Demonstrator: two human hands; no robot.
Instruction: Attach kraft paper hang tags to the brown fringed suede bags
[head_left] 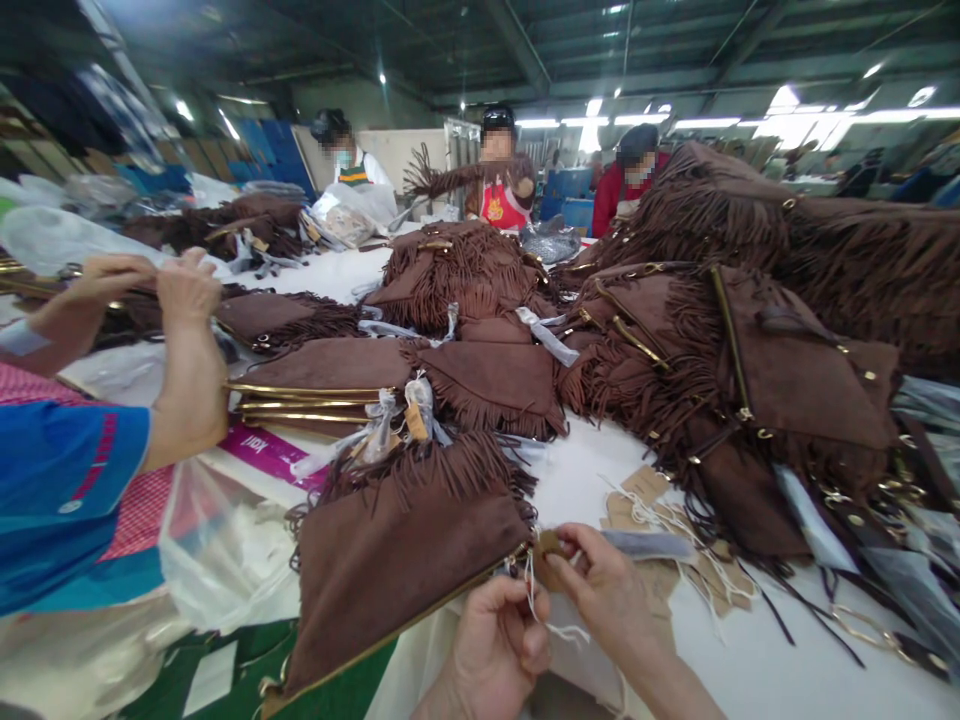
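A brown fringed suede bag [405, 540] lies at the table's near edge, its gold zipper toward me. At the zipper's right end, my left hand [499, 635] is closed, fingertips pinched on a white string [532, 585]. Right beside it, my right hand [611, 580] pinches a small brown tag [550, 553] between thumb and fingers. The string hangs by the tag and the zipper end; how it is fastened there is too small to tell. Loose tan paper tags [645, 487] with white strings lie to the right of my hands.
Fringed brown bags [810, 390] are heaped at right, with more bags [465, 270] at centre. Flat bags with gold zippers [322, 390] are stacked left of centre. A co-worker's raised arms [187, 340] are close on my left, above a clear plastic bag [225, 550]. Other people stand across the table.
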